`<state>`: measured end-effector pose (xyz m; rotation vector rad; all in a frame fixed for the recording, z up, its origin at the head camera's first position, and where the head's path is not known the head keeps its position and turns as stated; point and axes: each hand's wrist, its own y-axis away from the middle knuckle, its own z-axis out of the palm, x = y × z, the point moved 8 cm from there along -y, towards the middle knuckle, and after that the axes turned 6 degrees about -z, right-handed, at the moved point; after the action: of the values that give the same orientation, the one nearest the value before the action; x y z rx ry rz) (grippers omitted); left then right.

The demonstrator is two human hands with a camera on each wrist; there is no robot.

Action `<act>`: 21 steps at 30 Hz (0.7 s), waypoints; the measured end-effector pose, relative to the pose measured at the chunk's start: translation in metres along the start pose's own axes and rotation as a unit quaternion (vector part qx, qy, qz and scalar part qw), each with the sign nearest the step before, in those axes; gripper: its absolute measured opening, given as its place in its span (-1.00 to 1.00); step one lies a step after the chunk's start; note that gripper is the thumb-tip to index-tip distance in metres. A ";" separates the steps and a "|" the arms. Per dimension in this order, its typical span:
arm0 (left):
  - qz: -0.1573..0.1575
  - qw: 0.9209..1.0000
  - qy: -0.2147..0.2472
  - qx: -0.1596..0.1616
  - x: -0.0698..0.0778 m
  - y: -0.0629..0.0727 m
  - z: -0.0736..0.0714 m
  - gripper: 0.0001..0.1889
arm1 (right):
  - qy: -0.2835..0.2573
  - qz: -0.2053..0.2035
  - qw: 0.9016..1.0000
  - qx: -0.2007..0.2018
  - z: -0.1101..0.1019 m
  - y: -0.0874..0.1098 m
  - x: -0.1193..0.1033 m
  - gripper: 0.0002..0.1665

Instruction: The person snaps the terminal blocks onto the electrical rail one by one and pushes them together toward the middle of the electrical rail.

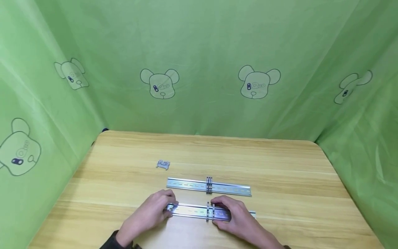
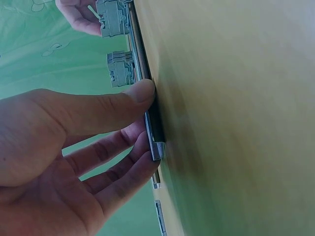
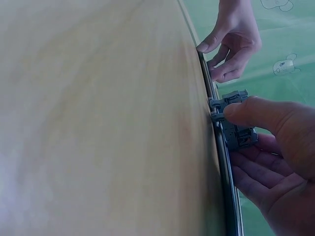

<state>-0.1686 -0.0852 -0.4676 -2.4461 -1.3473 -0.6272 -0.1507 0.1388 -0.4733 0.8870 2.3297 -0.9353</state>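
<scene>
My left hand [image 1: 152,209] holds the left end of the nearer slotted metal DIN rail [image 1: 191,210], thumb on one edge and fingers on the other. Partway along that rail stands a thin grey terminal block [image 1: 207,211]. Just right of it, my right hand [image 1: 237,216] pinches another grey terminal block [image 3: 240,136] between thumb and fingers. In the right wrist view this block sits at the rail, its lower part partly covered by the fingers; whether it is fully seated I cannot tell. A narrow gap separates the two blocks in the head view.
Behind lies a second DIN rail [image 1: 186,184], roughly parallel, with several grey terminal blocks [image 1: 209,185] clustered near its middle. One loose terminal block [image 1: 163,164] lies flat farther back on the wooden table [image 1: 280,162]. Green curtains [image 1: 205,114] surround the table's back and sides.
</scene>
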 end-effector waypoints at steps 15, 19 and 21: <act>0.003 1.000 0.001 0.002 0.000 0.001 -0.003 -0.69 | 0.024 0.010 0.999 -0.025 -0.004 -0.003 -0.003 -0.25; 0.006 1.000 0.000 0.000 0.000 0.000 -0.001 -0.69 | 0.029 0.017 0.999 -0.038 -0.019 -0.009 -0.007 -0.25; 0.007 1.000 0.000 0.001 -0.001 0.000 -0.002 -0.70 | 0.026 0.013 0.999 -0.037 -0.028 -0.019 -0.012 -0.30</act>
<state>-0.1692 -0.0865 -0.4666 -2.4514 -1.3301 -0.6229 -0.1613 0.1445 -0.4391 0.9185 2.3739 -0.8198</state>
